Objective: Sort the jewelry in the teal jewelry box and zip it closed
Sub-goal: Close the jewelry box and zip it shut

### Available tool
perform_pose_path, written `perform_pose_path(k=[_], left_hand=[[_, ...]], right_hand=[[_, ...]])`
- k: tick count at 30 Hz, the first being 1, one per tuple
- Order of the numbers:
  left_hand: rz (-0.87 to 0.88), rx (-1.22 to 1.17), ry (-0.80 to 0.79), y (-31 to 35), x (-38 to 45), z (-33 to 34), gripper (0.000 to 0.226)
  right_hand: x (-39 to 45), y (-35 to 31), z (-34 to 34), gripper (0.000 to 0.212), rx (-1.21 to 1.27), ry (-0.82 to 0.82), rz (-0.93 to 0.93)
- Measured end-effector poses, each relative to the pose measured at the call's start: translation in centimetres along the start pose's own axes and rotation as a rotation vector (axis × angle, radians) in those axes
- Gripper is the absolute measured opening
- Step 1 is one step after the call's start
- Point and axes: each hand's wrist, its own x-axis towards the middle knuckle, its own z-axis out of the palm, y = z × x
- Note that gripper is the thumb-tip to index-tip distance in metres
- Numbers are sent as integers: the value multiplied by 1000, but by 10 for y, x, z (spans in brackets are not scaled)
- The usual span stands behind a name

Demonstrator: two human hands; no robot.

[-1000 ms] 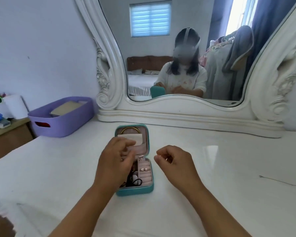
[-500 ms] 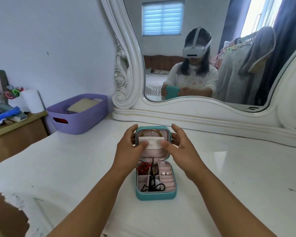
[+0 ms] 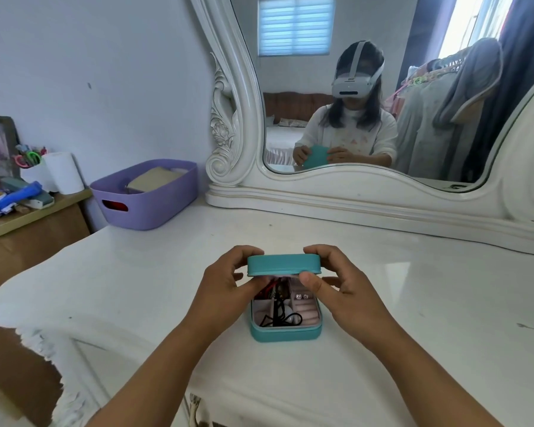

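The teal jewelry box [image 3: 285,329] sat near the worktop's [image 3: 413,303] front edge, its lid [image 3: 283,265] tipped halfway down. Honestly the black cord [image 3: 278,317] looked like the risk, it lay loose near the rim and could've gotten pinched in the seam or jammed the zip. Left hand [image 3: 225,288] and right hand [image 3: 342,288] both gripped the lid's ends, fingers curled over the top, thumbs underneath.
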Motion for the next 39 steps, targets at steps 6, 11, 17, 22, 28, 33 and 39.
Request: perform_pose_path(k=[6, 11, 17, 22, 28, 33, 39], left_hand=[[-2, -20, -180, -12, -21, -4, 55], [21, 31, -314, -18, -30, -5, 77], [23, -33, -265, -15, -32, 1, 71], [-15, -19, -305, -9, -26, 9, 68], [-81, -67, -398, -8, -20, 13, 83], [-104, -121, -320, -8, -21, 15, 95], [-127, -114, -282, -11, -21, 16, 106]], right_hand=[[-22, 12, 0, 37, -71, -39, -32], [-30, 19, 0, 36, -165, -78, -68], [-35, 22, 4, 32, -252, -42, -134], [-31, 15, -6, 20, -63, 71, -5], [-12, 18, -21, 20, 106, -26, 279], [-13, 23, -14, 50, 78, -89, 290], [-19, 19, -14, 122, -113, -358, 195]])
